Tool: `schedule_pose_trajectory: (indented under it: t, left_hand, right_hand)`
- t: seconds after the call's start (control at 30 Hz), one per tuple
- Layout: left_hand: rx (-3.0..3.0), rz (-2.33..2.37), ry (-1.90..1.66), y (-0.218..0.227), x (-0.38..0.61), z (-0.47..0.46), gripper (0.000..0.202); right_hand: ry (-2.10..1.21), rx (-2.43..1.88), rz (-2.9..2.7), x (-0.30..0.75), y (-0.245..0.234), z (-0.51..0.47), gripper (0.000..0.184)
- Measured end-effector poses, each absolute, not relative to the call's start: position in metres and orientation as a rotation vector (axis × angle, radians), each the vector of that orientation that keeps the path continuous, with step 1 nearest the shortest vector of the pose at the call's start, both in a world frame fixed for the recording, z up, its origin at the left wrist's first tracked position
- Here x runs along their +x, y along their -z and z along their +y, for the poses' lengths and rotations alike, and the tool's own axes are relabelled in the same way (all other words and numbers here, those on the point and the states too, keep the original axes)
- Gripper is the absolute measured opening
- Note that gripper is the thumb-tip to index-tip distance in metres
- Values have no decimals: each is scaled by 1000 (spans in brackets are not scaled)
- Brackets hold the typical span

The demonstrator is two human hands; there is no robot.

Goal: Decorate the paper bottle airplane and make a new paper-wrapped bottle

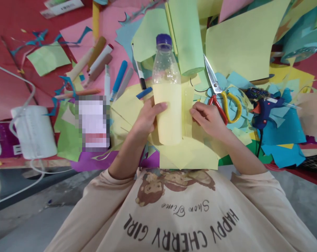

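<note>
A clear plastic bottle point(167, 71) with a purple cap point(163, 41) is in front of me, its cap end pointing away. Pale yellow paper point(169, 115) covers its lower part. My left hand point(148, 116) grips the bottle from the left, thumb on the paper and other fingers mostly hidden. To the right of the bottle, a narrow yellowish strip point(188, 108) runs lengthwise. My right hand point(209, 118) is closed, thumb and curled fingers together at the strip's right side. Whatever is between those fingertips is too small to make out. Scissors point(216, 89) lie open just beyond that hand.
A blue glue gun point(266, 110) with a cord lies at the right on blue paper scraps. Left are a phone point(94, 122), several markers point(119, 80) and a white power adapter point(34, 131) with cable. A green paper-covered cylinder point(188, 38) is behind the bottle.
</note>
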State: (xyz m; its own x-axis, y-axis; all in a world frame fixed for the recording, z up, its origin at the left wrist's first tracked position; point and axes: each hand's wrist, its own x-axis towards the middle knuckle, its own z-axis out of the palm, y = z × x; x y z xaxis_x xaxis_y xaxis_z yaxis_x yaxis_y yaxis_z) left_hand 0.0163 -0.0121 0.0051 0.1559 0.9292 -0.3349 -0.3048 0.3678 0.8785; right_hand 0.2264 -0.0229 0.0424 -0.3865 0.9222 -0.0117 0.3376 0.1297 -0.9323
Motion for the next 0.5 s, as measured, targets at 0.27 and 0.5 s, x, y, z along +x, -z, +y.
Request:
schedule_pose_trajectory:
  t: [0.27, 0.5]
  left_hand:
    - [822, 1079, -1020, -6, 20, -15, 57]
    - [894, 1118, -1014, 3, 16, -17, 56]
  right_hand:
    - [-1132, -1185, -1917, 220, -45, -27, 33]
    - [-1096, -1185, -1966, 216, -47, -27, 30]
